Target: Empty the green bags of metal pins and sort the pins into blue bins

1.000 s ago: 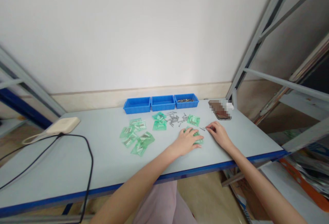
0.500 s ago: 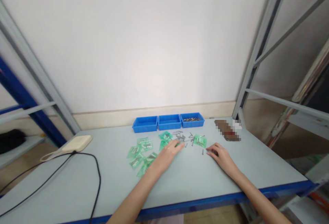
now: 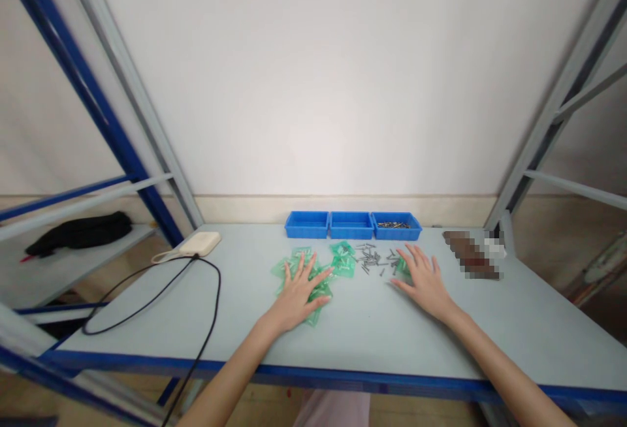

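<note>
My left hand [image 3: 298, 295] lies flat with fingers spread on a pile of small green plastic bags [image 3: 323, 293] on the grey table [image 3: 382, 335]. My right hand [image 3: 425, 282] also rests flat and open, its fingers partly over one green bag [image 3: 402, 268] at the right edge of a scatter of small metal pins [image 3: 373, 260]. More green bags [image 3: 343, 258] lie between the hands, just left of the pins. Neither hand holds anything.
Three blue bins [image 3: 351, 224] stand in a row at the wall; the right one holds metal pins. A beige device [image 3: 194, 244] with a black cable [image 3: 161, 296] lies at the left. A blurred object [image 3: 471, 254] sits at the right. Shelf uprights flank the table.
The view has swung left. My left hand moved from the bag near the pins leftward onto the pile of green bags and spread flat. My right hand went from a pinch at the pins to flat.
</note>
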`<state>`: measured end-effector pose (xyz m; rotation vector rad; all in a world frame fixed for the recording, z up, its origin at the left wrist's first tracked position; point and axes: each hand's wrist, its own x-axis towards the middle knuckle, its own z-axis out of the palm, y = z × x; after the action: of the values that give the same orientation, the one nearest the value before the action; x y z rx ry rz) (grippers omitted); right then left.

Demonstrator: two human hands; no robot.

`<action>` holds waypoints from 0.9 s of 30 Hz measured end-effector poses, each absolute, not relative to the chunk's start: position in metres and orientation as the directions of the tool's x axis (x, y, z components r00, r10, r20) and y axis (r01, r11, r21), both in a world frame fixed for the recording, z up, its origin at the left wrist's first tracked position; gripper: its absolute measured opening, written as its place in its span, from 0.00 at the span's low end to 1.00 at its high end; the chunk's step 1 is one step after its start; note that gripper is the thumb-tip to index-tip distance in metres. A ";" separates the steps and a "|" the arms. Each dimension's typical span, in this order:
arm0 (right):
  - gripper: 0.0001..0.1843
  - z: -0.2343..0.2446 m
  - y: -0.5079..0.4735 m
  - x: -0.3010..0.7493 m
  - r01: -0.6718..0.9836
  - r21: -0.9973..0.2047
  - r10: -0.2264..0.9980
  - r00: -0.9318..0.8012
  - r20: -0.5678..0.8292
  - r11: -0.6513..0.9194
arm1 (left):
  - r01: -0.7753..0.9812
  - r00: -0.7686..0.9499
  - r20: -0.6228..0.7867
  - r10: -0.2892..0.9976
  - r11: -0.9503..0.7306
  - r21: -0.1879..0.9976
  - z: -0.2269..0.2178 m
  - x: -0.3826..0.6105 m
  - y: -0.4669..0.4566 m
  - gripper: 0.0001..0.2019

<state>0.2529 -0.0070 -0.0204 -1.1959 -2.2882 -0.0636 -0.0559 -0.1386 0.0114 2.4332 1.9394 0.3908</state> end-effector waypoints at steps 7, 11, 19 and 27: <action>0.36 0.011 -0.012 0.136 0.592 -0.179 0.618 -0.766 0.179 0.786 | 0.950 0.249 0.091 0.964 -0.261 0.169 0.016 -0.061 -0.132 0.25; 0.32 0.005 -0.027 0.089 0.518 -0.343 0.568 -0.821 0.058 0.783 | 0.967 0.212 0.156 0.965 -0.230 0.107 0.011 -0.094 -0.127 0.27; 0.26 0.017 -0.035 0.138 0.554 -0.320 0.636 -0.715 0.289 0.768 | 0.971 0.215 0.230 0.949 -0.232 0.050 0.018 -0.113 -0.121 0.31; 0.29 -0.008 0.002 0.267 0.932 -0.056 0.926 -0.348 0.148 0.359 | 0.981 0.160 0.166 0.973 -0.175 0.085 0.008 -0.065 -0.101 0.29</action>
<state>0.2669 0.0019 -0.0082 -1.6954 -2.4585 -0.0575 -0.0653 -0.1010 0.0077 2.4235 2.0433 0.2903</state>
